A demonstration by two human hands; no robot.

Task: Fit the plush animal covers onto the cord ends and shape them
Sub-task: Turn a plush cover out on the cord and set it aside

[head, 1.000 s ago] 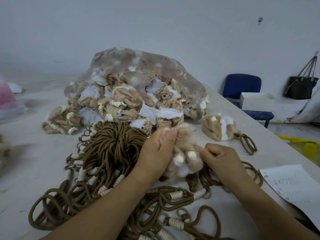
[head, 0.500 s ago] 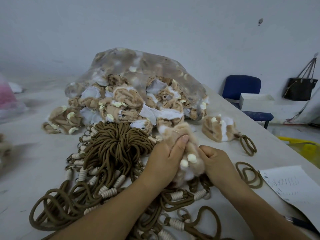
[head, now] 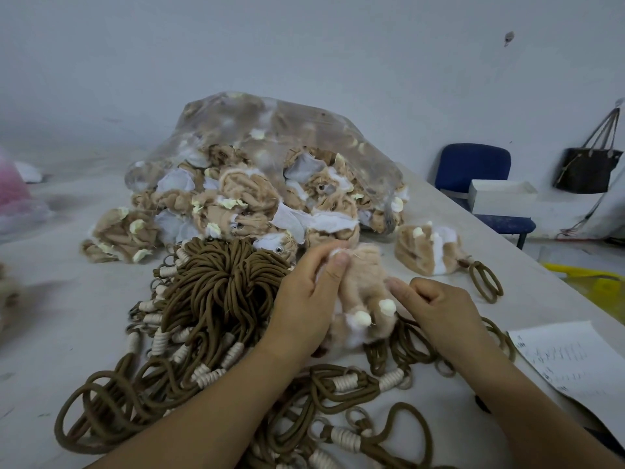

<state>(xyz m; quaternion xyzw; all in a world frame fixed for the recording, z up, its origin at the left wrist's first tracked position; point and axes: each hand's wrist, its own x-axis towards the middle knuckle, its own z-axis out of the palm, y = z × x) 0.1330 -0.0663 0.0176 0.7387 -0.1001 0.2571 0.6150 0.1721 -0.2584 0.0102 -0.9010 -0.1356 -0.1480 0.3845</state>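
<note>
My left hand [head: 304, 309] is clamped on the plush cover [head: 362, 299], thumb and fingers pinching its top edge, palm against its left side. My right hand [head: 436, 309] is curled nearly closed against the cover's right side, fingertips touching the fabric; can't tell if it actually grips anything. Cover sits upright between both hands, over the brown cords [head: 216, 299]. Cord pile fills the space left and in front of me, loops running off the bottom edge. Bag of covers [head: 291, 137] directly behind, close. Finished plush with cord loop [head: 429, 248] just right of it, near the table edge [head: 527, 265]. Paper sheet [head: 575, 363] at right. Bare table surface far left only.
</note>
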